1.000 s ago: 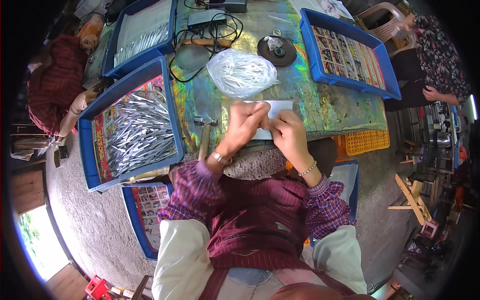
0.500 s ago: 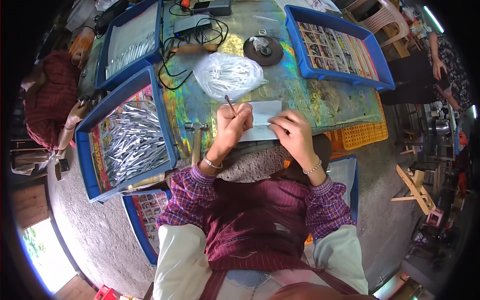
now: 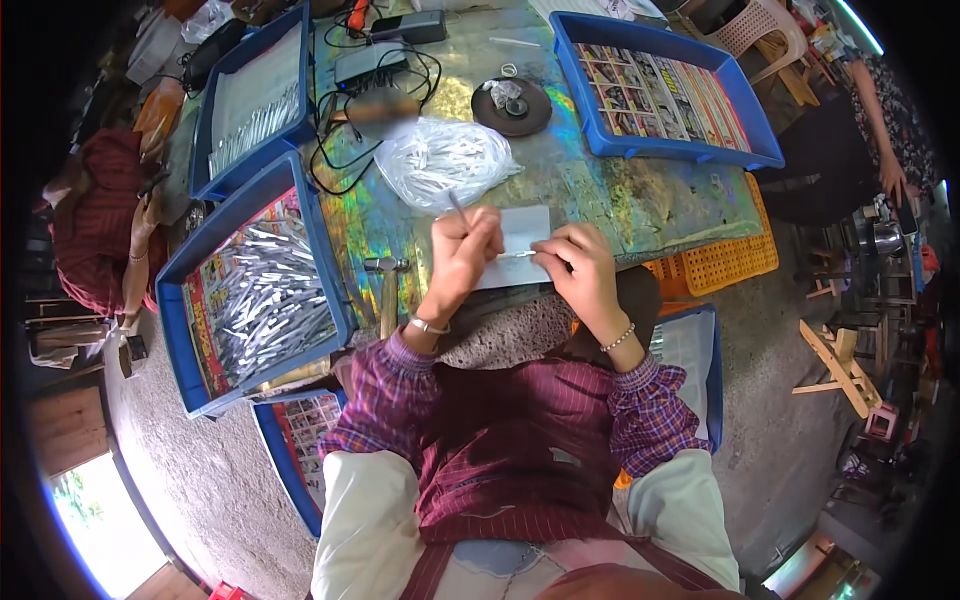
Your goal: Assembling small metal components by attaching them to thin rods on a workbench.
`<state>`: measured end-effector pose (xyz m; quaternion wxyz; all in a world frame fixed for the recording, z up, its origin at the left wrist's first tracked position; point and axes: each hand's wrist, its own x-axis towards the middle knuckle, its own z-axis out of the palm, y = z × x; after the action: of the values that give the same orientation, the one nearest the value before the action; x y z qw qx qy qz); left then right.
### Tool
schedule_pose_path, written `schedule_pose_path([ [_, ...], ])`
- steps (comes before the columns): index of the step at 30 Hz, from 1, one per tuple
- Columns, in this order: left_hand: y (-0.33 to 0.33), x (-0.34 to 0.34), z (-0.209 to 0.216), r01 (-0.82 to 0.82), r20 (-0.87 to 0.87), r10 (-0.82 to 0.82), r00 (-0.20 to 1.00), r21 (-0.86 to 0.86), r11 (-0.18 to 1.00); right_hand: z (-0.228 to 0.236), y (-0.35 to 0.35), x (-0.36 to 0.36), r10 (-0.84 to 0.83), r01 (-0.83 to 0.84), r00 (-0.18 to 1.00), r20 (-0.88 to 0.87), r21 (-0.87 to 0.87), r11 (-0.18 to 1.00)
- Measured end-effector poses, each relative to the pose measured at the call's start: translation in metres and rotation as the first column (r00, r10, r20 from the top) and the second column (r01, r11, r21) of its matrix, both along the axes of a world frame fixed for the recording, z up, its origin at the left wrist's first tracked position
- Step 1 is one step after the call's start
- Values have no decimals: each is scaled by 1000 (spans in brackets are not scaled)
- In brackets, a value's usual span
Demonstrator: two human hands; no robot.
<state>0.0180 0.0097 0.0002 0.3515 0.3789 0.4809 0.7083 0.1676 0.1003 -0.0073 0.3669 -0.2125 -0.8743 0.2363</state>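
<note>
Over a white sheet [image 3: 526, 222] at the table's near edge, my two hands work close together. My left hand [image 3: 462, 262] is closed around a slim, pen-like tool [image 3: 456, 201], whose upper end sticks out above the fist. My right hand [image 3: 582, 268] pinches the end of a small, thin whitish strip [image 3: 519, 254], which runs across the sheet toward my left fingers. Whether the left fingers or the tool tip touch the strip is hidden. A hammer [image 3: 387, 265] lies just left of my left hand. Beyond the hands sits a clear plastic bag [image 3: 445, 160] of thin silvery strips.
Left of me, a blue tray [image 3: 345, 300] holds a heap of silvery strips; another blue tray [image 3: 200, 165] stands behind it. A paper-lined blue tray [image 3: 690, 152] is at the far right. A dark round dish [image 3: 530, 120] and cabled boxes [image 3: 370, 64] lie farther back. Other people are at both sides.
My right hand, blurred before, is now sharper, and the whitish strip between my hands shows more plainly. The view has shifted slightly. The person at the right has moved an arm.
</note>
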Motion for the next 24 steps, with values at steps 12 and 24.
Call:
schedule_pose_path([
  [12, 26, 27, 32, 165, -195, -119, 974, 242, 956, -1, -1, 1, 6, -5, 999, -34, 33, 999],
  [24, 2, 16, 3, -16, -72, 12, 997, -47, 999, -14, -1, 7, -20, 15, 993, -117, -43, 999],
])
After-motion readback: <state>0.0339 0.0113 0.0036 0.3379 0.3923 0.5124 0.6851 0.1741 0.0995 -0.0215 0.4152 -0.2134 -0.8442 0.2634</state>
